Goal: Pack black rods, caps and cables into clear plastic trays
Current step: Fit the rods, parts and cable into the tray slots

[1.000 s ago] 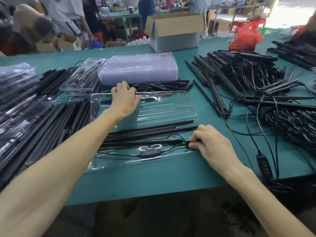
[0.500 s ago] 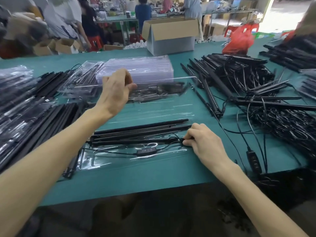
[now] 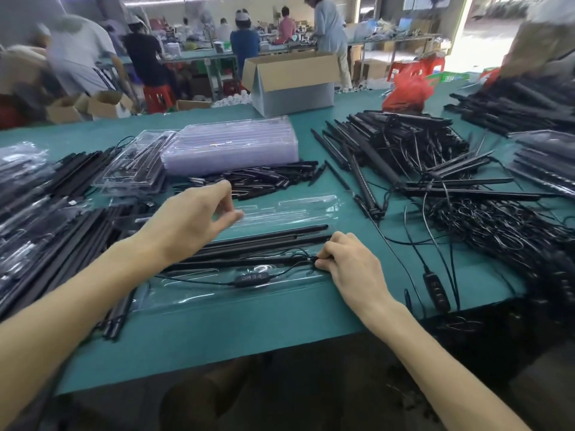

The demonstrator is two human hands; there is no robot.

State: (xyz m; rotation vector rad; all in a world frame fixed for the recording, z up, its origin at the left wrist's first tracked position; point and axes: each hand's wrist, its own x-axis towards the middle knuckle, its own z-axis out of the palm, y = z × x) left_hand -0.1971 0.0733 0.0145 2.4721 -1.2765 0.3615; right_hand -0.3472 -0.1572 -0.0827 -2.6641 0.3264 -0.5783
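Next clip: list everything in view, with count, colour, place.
open tray: one, clear, front centre
rods: several, black, in open tray
cable: one, black, with controller, tray's front
tray stack: one, clear, behind centre
caps pile: many, black, before tray stack
right rod pile: many, black, right rear
left rod pile: many, black, left edge
cable tangle: black, right side
cardboard box: one, brown, far edge
bag: one, red, far right
table: one, green
left hand: above open tray, holds nothing
right hand: pinches cable at rods' right end
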